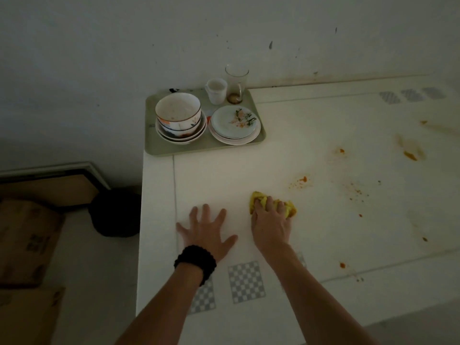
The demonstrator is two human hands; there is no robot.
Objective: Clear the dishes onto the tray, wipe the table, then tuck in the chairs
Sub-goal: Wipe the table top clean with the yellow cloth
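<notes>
On the floor at the far left lay brown cardboard boxes (27, 240), and beside them, just off the table's left edge, stood a dark round bin (115, 212); what it held could not be made out. The white table (323, 220) met the wall, and on its far left corner sat a pale green tray (154, 145). In the tray's left half was a stack of bowls (179, 120), the top one white with a thin dark rim and a soiled inside, the lower ones smeared with orange sauce. To their right lay a stack of small plates (235, 125), the top one printed with flowers. Behind the plates stood a small white cup (216, 91) and a tall clear glass (236, 82) with a brownish residue at its bottom.

Nearer the person, the left hand (207, 231), a black beaded bracelet (195, 261) at its wrist, lay flat on the table with fingers spread. Just beside it the right hand (271, 224) pressed down on a crumpled yellow cloth (272, 202), fingers curled over it. Right of the cloth, orange sauce stains (302, 180) and crumbs dotted the tabletop.
</notes>
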